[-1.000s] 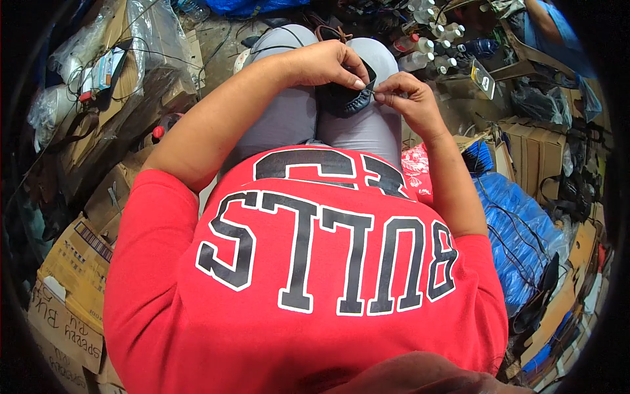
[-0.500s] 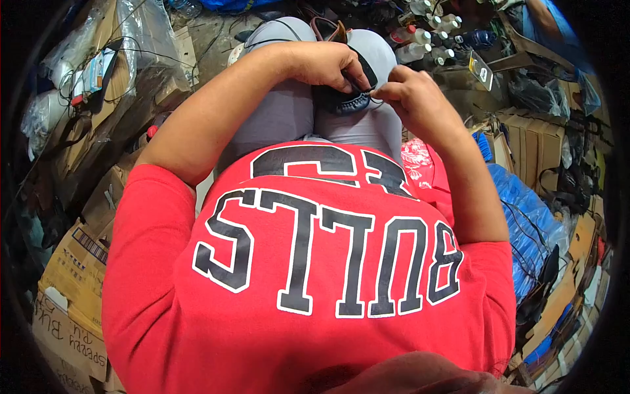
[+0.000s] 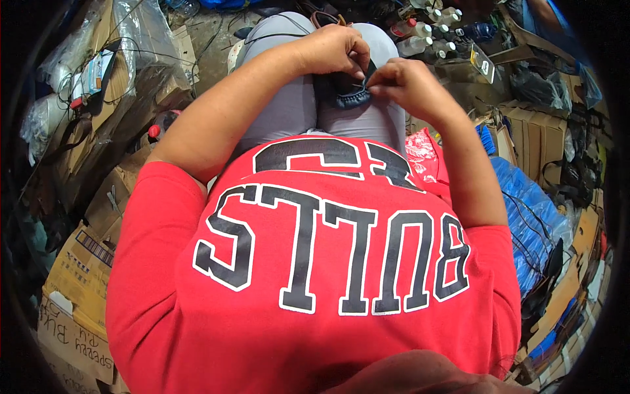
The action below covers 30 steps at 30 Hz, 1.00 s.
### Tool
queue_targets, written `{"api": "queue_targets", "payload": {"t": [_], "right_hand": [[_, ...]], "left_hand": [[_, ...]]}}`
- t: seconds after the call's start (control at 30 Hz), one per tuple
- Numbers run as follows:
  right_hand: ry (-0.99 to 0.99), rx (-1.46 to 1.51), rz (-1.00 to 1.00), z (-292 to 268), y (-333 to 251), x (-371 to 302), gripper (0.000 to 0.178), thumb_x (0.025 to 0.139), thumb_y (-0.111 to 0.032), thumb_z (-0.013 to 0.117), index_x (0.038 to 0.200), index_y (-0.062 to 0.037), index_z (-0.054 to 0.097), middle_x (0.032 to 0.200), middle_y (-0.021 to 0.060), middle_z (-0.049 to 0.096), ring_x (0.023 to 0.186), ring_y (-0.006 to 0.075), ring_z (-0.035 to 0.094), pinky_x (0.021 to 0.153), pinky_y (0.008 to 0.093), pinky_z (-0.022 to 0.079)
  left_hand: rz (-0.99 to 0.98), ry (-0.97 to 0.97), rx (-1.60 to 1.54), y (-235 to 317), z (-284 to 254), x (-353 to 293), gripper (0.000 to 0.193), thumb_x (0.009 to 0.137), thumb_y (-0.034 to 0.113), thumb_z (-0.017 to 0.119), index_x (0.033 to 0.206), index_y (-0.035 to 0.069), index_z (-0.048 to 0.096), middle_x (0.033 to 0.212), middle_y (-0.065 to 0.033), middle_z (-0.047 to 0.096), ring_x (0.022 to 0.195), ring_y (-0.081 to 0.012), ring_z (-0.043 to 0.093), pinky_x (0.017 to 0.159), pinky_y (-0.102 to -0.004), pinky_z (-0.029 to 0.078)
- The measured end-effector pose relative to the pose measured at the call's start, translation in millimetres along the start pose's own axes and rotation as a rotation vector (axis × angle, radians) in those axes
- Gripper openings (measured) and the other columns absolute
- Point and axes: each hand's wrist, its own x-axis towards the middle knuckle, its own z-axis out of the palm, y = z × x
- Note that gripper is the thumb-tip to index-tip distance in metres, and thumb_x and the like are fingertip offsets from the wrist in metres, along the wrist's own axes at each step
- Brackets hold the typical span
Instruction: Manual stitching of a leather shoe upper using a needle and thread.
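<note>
A dark blue shoe upper (image 3: 354, 99) with a gathered, stitched toe rests over my grey-trousered right thigh (image 3: 362, 125). My left hand (image 3: 338, 51) comes over it from the left, thumb and fingers closed at its upper edge. Close beside it, my right hand (image 3: 405, 85) has its thumb and fingertips pinched together near the stitched rim. Whatever lies between the right fingertips is too small to make out. The left hand and the fold of dark material partly hide the far part of the upper. Just beyond my knees lies a brown looped piece (image 3: 323, 18), perhaps leather.
Several capped bottles (image 3: 420, 41) stand beyond my right knee. Blue plastic wrapping (image 3: 525, 210) and stacked cardboard (image 3: 535, 141) lie to the right. On the left are clear plastic bags (image 3: 134, 46), a red-capped bottle (image 3: 156, 131) and a cardboard box (image 3: 79, 276).
My left hand has shifted slightly up and right, and its fingers sit higher above the stitched toe. The right hand has moved a little up and left, staying beside the shoe upper.
</note>
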Motion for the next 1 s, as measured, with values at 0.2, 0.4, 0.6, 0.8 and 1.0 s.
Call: {"api": "queue_targets", "payload": {"t": [0.2, 0.4, 0.6, 0.8, 1.0], "right_hand": [[0.066, 0.696, 0.199, -9.5, 38.7, -10.5, 0.023, 0.086, -0.025, 0.063, 0.093, -0.0029, 0.068, 0.079, 0.0017, 0.062, 0.071, 0.0087, 0.056, 0.067, 0.0229, 0.044], [0.225, 0.071, -0.144, 14.4, 37.4, -13.3, 0.018, 0.075, -0.019, 0.072, 0.087, -0.0069, 0.065, 0.087, 0.0040, 0.051, 0.078, 0.0150, 0.049, 0.069, 0.0259, 0.042], [0.779, 0.797, 0.102, 25.5, 91.3, -0.7, 0.023, 0.087, -0.026, 0.061, 0.083, -0.0027, 0.061, 0.083, 0.0037, 0.058, 0.079, 0.0174, 0.056, 0.072, 0.0287, 0.045], [0.442, 2.120, -0.017, 18.0, 80.4, 1.4, 0.042, 0.096, -0.038, 0.037, 0.092, -0.0032, 0.060, 0.091, 0.0112, 0.062, 0.087, 0.0283, 0.059, 0.091, 0.0472, 0.043], [0.232, 2.287, -0.055, 29.2, 80.9, -1.3, 0.042, 0.097, -0.037, 0.036, 0.065, -0.0098, 0.041, 0.055, -0.0012, 0.032, 0.048, 0.0117, 0.031, 0.060, 0.0281, 0.032]], "left_hand": [[0.039, 0.344, 0.211, 27.8, 3.9, -35.6, 0.028, 0.064, 0.012, 0.077, 0.086, 0.007, 0.062, 0.087, -0.0070, 0.054, 0.076, -0.0226, 0.057, 0.070, -0.0315, 0.047], [0.054, 0.275, 0.247, 19.4, 11.9, -50.0, 0.016, 0.074, 0.008, 0.067, 0.089, 0.006, 0.060, 0.093, -0.0087, 0.058, 0.079, -0.0270, 0.060, 0.069, -0.0331, 0.049], [-0.070, 0.083, 0.075, 32.0, -1.8, -58.5, 0.018, 0.075, 0.007, 0.064, 0.093, 0.005, 0.060, 0.088, -0.0116, 0.062, 0.082, -0.0282, 0.060, 0.072, -0.0345, 0.048], [-0.039, 0.151, 0.146, 31.3, 7.9, -43.3, 0.021, 0.072, 0.010, 0.068, 0.093, 0.006, 0.066, 0.089, -0.0083, 0.058, 0.085, -0.0230, 0.058, 0.072, -0.0315, 0.048], [-0.105, 0.210, 0.033, 27.8, 15.2, -33.8, 0.017, 0.068, 0.009, 0.069, 0.085, 0.005, 0.067, 0.088, -0.0071, 0.056, 0.083, -0.0211, 0.057, 0.071, -0.0308, 0.047]]}}
